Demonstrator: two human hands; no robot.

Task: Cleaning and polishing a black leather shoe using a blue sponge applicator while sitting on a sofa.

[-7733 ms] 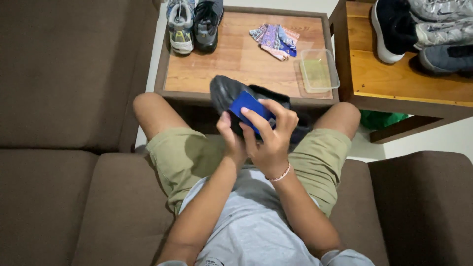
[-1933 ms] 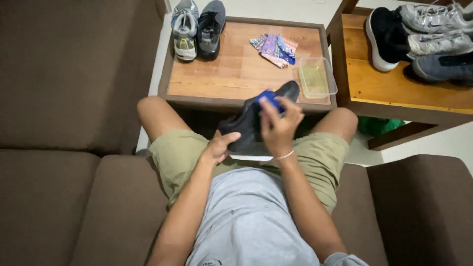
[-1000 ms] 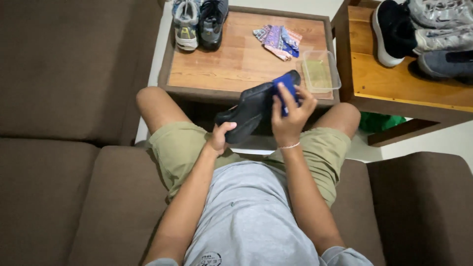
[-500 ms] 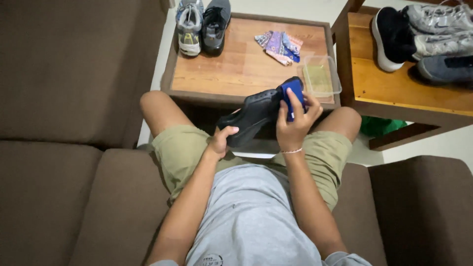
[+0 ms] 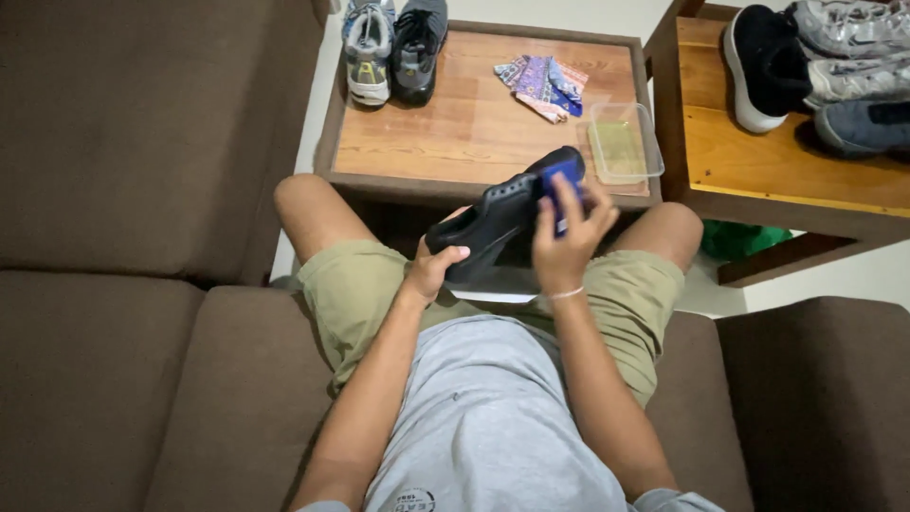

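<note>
I sit on a brown sofa with a black shoe (image 5: 498,223) held over my knees. My left hand (image 5: 434,270) grips its heel end from below. My right hand (image 5: 566,230) presses a blue cloth (image 5: 561,182) against the toe end of the shoe, which points toward the low wooden table (image 5: 445,133). The shoe's white sole edge shows underneath, near my lap.
On the table stand a pair of grey and black sneakers (image 5: 391,47), a patterned folded cloth (image 5: 545,83) and a clear plastic container (image 5: 624,144). A second wooden table (image 5: 768,156) at right carries several shoes (image 5: 815,62). Something green (image 5: 744,239) lies under it.
The shoe was turned from sole-up to lying on its side across my lap. My right hand has kept rubbing the blue cloth over the toe end, shifting slightly in the last second.
</note>
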